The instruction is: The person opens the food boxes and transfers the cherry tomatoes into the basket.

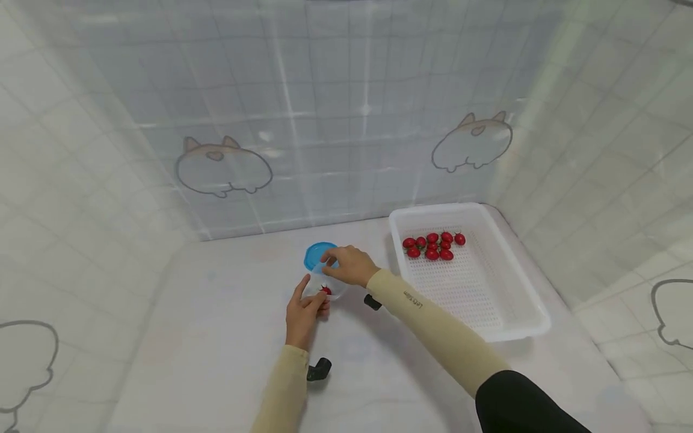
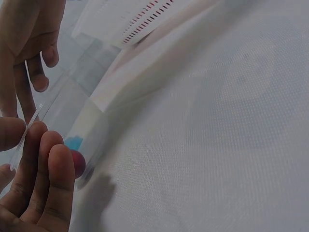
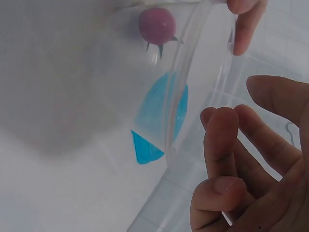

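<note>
My left hand (image 1: 303, 314) grips a clear plastic tub (image 1: 338, 290) at its near side, thumb by the rim and fingers against the outer wall. A red cherry tomato (image 3: 157, 25) with green sepals shows through the wall, inside the tub (image 3: 116, 63). My right hand (image 1: 353, 266) hovers over the tub's far side, fingers bent and thumb apart. Nothing shows between those fingers in the right wrist view. A round blue lid or shallow dish (image 1: 313, 257) lies on the table just behind the tub, partly covered by the right hand.
A white perforated basket (image 1: 520, 282) stands to the right. Several cherry tomatoes (image 1: 432, 245) lie together toward its back left. The white-covered table (image 1: 216, 337) is bounded by tile-patterned sheets (image 1: 335, 150) at the back and sides.
</note>
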A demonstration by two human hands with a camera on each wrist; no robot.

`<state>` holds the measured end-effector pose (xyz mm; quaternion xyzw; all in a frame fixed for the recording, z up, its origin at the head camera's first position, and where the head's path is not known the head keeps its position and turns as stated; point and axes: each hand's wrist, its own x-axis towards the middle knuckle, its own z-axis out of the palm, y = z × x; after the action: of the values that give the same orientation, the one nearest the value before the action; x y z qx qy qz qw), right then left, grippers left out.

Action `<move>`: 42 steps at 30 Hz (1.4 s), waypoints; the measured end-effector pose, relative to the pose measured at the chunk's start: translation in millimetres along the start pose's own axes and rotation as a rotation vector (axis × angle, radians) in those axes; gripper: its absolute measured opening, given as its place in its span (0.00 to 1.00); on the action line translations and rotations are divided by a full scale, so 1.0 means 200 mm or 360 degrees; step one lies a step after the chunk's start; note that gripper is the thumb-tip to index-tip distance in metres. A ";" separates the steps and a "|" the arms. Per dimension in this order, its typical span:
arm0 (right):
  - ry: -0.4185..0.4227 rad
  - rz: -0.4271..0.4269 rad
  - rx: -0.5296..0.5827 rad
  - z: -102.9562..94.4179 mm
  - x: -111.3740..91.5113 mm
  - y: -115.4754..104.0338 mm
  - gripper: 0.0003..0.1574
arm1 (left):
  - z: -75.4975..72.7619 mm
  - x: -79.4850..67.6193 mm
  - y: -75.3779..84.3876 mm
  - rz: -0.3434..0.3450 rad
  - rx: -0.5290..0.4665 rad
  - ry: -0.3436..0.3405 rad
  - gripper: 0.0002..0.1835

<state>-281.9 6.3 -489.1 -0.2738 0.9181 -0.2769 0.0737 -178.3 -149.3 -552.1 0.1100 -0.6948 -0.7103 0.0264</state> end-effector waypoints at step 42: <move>-0.0212 0.0042 -0.0541 0.17 0.02 -0.04 0.10 | 0.04 0.01 -0.08 0.0019 0.0098 0.0090 0.38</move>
<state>-271.2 -16.6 -514.1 -0.2879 0.9483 -0.0981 0.0908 -180.9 -140.5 -568.6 0.1266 -0.7159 -0.6850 0.0469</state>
